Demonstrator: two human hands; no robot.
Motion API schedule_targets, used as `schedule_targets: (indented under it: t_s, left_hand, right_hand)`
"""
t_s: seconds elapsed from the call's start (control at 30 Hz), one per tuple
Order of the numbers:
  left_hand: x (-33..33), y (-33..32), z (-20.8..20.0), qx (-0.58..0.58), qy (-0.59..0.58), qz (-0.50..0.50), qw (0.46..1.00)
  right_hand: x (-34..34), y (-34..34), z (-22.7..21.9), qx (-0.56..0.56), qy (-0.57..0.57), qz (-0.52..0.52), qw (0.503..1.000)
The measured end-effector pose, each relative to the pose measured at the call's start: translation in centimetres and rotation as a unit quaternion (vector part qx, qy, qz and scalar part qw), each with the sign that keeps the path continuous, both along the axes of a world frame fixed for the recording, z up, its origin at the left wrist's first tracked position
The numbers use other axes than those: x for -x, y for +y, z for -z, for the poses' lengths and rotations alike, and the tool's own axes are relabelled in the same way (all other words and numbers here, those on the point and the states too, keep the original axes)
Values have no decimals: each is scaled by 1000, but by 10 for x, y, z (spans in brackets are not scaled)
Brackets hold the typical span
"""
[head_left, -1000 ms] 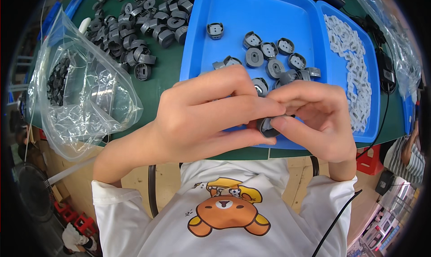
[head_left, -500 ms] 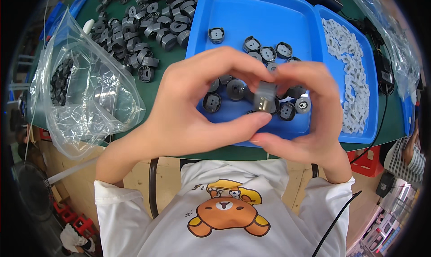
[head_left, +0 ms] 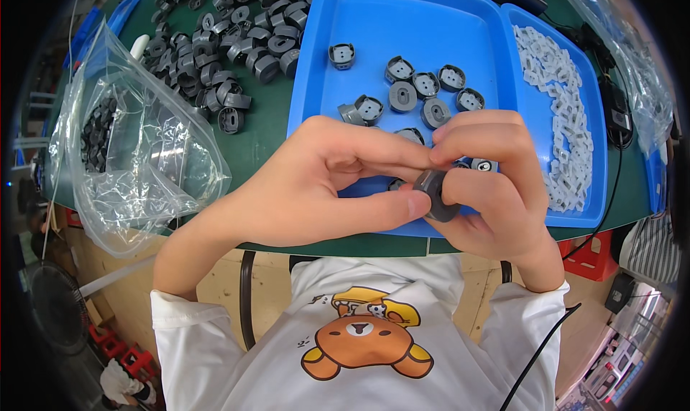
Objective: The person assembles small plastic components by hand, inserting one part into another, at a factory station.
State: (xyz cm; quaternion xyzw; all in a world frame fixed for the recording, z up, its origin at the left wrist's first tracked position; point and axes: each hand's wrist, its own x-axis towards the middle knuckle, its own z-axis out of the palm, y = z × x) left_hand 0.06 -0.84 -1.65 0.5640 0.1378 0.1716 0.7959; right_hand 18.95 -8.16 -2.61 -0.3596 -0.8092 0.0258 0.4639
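Observation:
Both my hands grip one dark grey round plastic housing (head_left: 434, 195) above the near edge of the large blue tray (head_left: 307, 73). My left hand (head_left: 309, 185) presses it from the left with an outstretched thumb and fingers. From the right, the curled fingers of my right hand (head_left: 496, 185) close round it, hiding part of it. Several similar grey housings (head_left: 435, 113) lie in the tray beyond my hands, some with light grey inserts showing. Others are partly covered by my fingers.
A heap of dark grey housings (head_left: 266, 44) covers the table's far left. A clear plastic bag (head_left: 151, 145) with small dark parts lies on the left. At the right, a smaller blue tray (head_left: 599, 159) holds many white plastic pieces (head_left: 568, 123). A black cable runs beside it.
The housing has turned, so a broad dark face now shows, and it sits slightly lower. My right fingers have curled in around it, and my left hand has flattened.

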Motion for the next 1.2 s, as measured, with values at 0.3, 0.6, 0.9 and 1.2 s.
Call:
schedule_targets:
  t_s: [0.3, 0.6, 0.9, 1.2]
  left_hand:
    - [-2, 3, 2, -110, 11, 2, 994]
    - [-6, 15, 5, -109, -250, 91, 958]
    - [-6, 16, -5, -131, -291, 61, 946]
    - [0, 18, -5, -152, -306, 43, 939]
  right_hand:
    - [3, -1, 1, -64, -17, 22, 998]
    - [-10, -10, -15, -97, 41, -30, 994]
    - [1, -12, -7, -137, 62, -4, 989]
    - [11, -4, 0, -152, 86, -4, 985]
